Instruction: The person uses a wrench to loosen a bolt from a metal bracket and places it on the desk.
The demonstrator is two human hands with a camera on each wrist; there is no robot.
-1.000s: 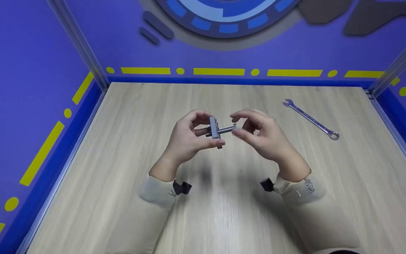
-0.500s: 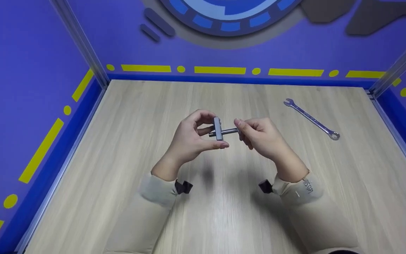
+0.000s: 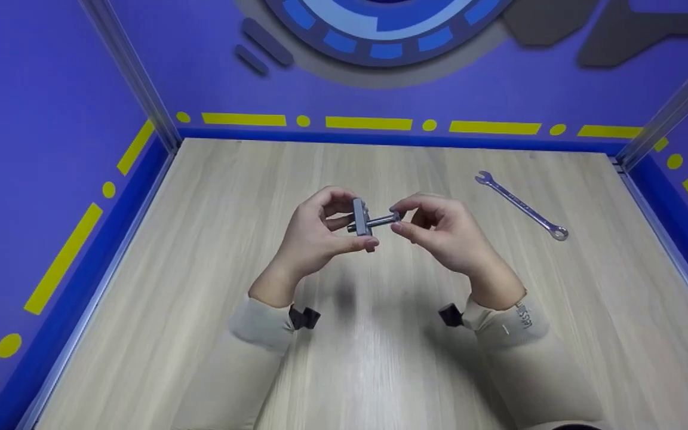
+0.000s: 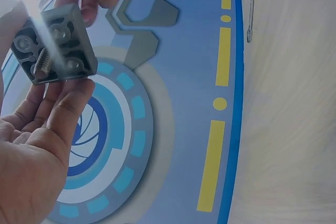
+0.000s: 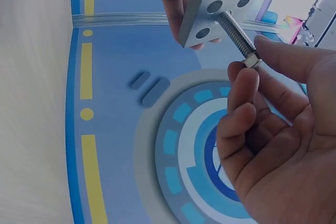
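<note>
Grey metal block [image 3: 359, 217], held in the air above a wood-grain table [image 3: 141, 310], with a bolt [image 3: 383, 220] running through one of its corner holes. The person's left hand [image 3: 315, 230] is clamped on the block by its edges, thumb at the near edge and fingers at the far one; this grip seems chosen to keep both flat faces free and the block steady. The bolt's threaded tip pokes out of the block's recessed face, towards the left palm; its head and much of its shank stand out from the smooth face, on the right. There the right hand [image 3: 439, 230] has thumb and index finger together on the bolt, pinching it at the head, which would suit turning it with fingertips alone. The block's three other holes show no bolt in the right wrist view. Beyond the block and to its right, well apart, a wrench [image 3: 522, 206] lies flat on the table, touched by neither hand; it looks set aside there to leave working room. Behind the block rises a blue wall [image 3: 218, 89] with yellow dashes.
</note>
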